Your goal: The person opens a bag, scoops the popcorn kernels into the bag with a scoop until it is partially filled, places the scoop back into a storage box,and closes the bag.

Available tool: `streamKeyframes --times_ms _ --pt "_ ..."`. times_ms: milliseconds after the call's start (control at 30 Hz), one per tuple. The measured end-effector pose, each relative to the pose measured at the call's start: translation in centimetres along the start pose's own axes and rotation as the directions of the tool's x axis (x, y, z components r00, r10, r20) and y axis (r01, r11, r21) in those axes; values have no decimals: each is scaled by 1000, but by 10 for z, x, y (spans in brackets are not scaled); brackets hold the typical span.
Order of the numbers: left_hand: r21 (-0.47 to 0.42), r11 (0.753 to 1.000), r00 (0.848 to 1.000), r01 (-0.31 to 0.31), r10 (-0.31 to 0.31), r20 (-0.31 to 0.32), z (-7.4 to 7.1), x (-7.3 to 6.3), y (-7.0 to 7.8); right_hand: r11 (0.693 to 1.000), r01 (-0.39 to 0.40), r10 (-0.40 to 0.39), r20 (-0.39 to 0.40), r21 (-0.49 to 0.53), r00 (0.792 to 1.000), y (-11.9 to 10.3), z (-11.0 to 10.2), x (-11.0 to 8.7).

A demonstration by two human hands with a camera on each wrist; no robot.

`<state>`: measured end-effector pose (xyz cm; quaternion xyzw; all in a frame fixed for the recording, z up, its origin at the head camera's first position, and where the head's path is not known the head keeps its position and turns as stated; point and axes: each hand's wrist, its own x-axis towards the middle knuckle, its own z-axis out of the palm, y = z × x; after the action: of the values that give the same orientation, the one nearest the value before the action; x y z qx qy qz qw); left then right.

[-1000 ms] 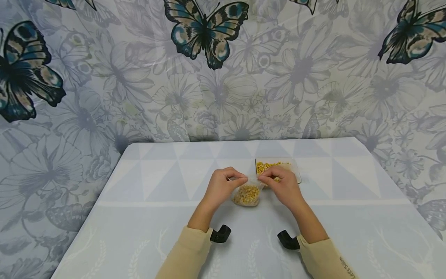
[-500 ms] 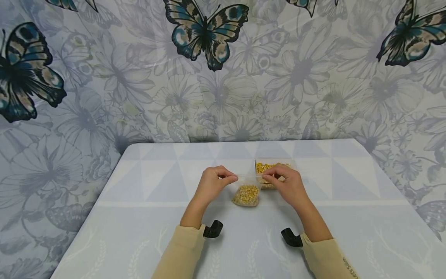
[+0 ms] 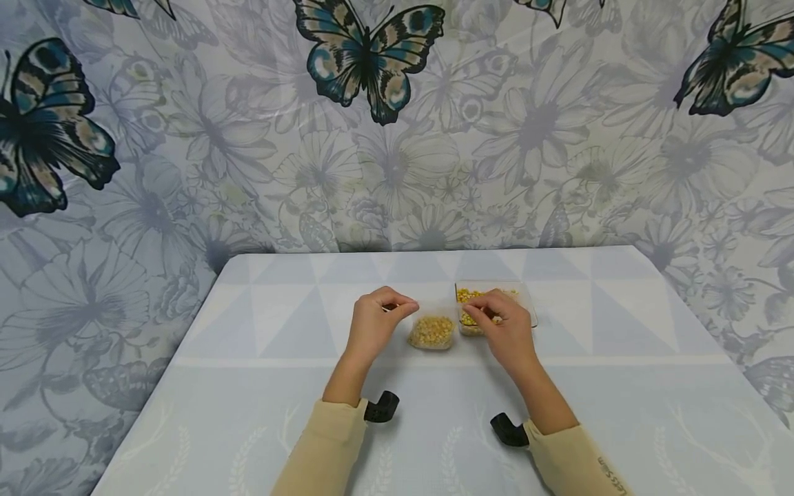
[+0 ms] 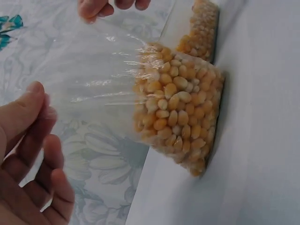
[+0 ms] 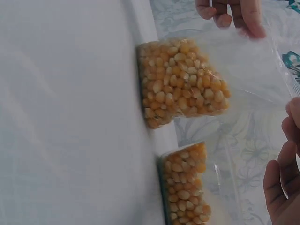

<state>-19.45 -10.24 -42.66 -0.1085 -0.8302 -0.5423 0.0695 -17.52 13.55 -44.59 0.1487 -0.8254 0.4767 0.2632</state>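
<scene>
A clear plastic bag, its lower part filled with yellow corn kernels, stands upright between my hands. My left hand pinches its top edge at the left corner between thumb and forefinger. At the opposite corner, my right hand pinches the same edge. Stretched between the two hands, the bag's upper part is see-through and holds no kernels. In the right wrist view the bag's full lower part sits close over the tabletop, and only part of my right hand shows at the edge.
Just right of the bag stands a clear rectangular container, part full of corn kernels, partly hidden behind my right hand. Both stand on a table with a pale patterned cover. A butterfly-print cloth hangs behind the table's far edge.
My hands have drawn apart, the left one moving left and slightly up, spreading the bag's top. The bag has shifted slightly left and toward the far edge. The container stays put.
</scene>
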Motion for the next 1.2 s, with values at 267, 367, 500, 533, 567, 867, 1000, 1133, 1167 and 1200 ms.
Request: streamKeyframes --times_ms 267,367,500,533,567,867,1000,1133,1167,1200 --pt "55 998 1000 7 -7 -2 0 1 -4 998 -57 57 -43 6 997 -5 2 -2" --pt "45 999 1000 3 -2 -9 0 2 -4 997 -80 81 -51 9 995 -5 4 -2" --pt "23 999 999 32 -32 -1 0 1 -3 994 -103 104 -55 28 993 0 7 -1" --pt "14 999 999 45 -45 3 0 1 -3 994 -106 108 -53 31 993 0 8 -1" --pt "6 998 998 57 -57 8 0 0 -3 993 -111 112 -50 34 992 -1 8 -1" --pt "-16 994 994 104 -103 31 1 0 -6 987 -154 155 -23 34 988 -3 9 -2" --pt "-10 997 996 79 -79 33 -1 0 -5 987 -153 154 -18 56 988 -3 6 -1" --pt "62 998 1000 5 -6 17 -7 1 -3 993 -119 120 -26 23 992 -3 -3 2" --pt "97 995 1000 -18 17 5 -10 1 -3 995 -101 101 -33 0 994 -3 -6 3" --pt "135 990 999 -42 44 -9 -14 1 -2 997 -73 72 -39 -29 997 -2 -10 5"
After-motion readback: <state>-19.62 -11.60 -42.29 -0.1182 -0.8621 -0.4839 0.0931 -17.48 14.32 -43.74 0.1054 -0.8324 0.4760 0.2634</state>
